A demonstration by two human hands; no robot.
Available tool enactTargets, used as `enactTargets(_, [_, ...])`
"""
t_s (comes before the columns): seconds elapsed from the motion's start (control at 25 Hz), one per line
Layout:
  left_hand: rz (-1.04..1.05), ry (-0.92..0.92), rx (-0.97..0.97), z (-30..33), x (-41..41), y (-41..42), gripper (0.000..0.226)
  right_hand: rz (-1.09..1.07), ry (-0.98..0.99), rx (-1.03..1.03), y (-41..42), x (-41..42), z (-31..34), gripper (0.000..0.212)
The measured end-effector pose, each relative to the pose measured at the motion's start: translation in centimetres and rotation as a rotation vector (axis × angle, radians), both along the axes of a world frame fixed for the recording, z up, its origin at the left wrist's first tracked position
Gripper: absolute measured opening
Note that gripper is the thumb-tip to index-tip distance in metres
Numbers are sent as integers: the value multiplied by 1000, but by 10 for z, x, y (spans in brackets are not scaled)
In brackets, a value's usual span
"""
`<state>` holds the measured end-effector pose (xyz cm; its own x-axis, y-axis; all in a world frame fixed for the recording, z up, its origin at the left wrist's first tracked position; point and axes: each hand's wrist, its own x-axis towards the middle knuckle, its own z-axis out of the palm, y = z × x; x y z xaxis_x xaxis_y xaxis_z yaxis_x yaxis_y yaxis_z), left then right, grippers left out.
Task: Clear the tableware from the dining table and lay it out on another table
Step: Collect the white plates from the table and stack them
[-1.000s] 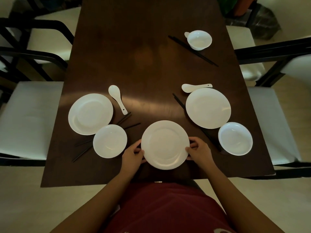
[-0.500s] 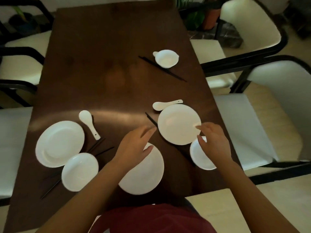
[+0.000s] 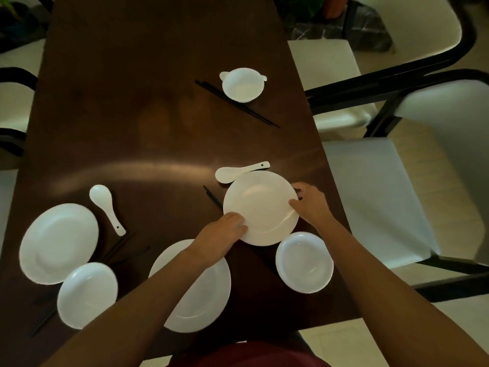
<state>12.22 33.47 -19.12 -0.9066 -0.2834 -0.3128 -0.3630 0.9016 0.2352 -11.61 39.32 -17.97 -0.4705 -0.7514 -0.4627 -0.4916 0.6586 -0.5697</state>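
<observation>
We note white cushioned chairs with black metal frames along the table's right side, and more of them at the left edge. Pale tiled floor shows between. A dark crumpled bag sits beside green plant leaves at top right.

Both hands left near plate, now L hand & R hand grip right plate.

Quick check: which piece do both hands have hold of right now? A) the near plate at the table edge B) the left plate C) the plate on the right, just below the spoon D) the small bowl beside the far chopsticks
C: the left hand and right hand grip opposite rims of the right plate, just below the spoon.
</observation>
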Motion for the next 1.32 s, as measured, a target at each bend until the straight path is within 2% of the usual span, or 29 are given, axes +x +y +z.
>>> enactTargets(0.08, [97,82,-25,-5,4,4,40,-40,-56,-7,-2,-4,-2,35])
enactTargets(0.16, [279,93,-2,-1,7,10,43,-99,-182,-12,-3,-7,2,32])
enactTargets(0.24, [378,275,69,8,10,16,33,-162,-330,-34,-4,-7,10,27])
enactTargets(0.32, [446,380,91,15,15,17,33,-214,-430,-62,-4,-6,19,26])
enactTargets(0.4, [745,445,184,20,22,21,46,-246,-507,-95,-2,-2,29,31])
enactTargets(0.48, [1138,465,424,28,30,26,50,-249,-574,-124,1,4,38,33])
enactTargets(0.56, [1463,600,826,39,37,26,34,-227,-614,-141,1,14,47,32])
enactTargets(0.6, [1555,651,958,45,42,26,23,-205,-622,-145,0,20,51,32])
enactTargets(0.68, [1591,687,977,57,56,27,17,-166,-646,-150,-3,36,57,32])
enactTargets(0.84, [1615,826,952,66,97,39,27,-131,-722,-130,-5,77,61,32])
enactTargets(1.0, [1733,841,939,60,138,58,33,-56,-747,-79,0,118,50,32])
enactTargets(1.12, [1791,791,897,49,161,80,36,56,-619,-5,7,142,38,34])
enactTargets(1.32, [1828,727,800,38,173,105,37,336,-236,17,21,161,20,34])
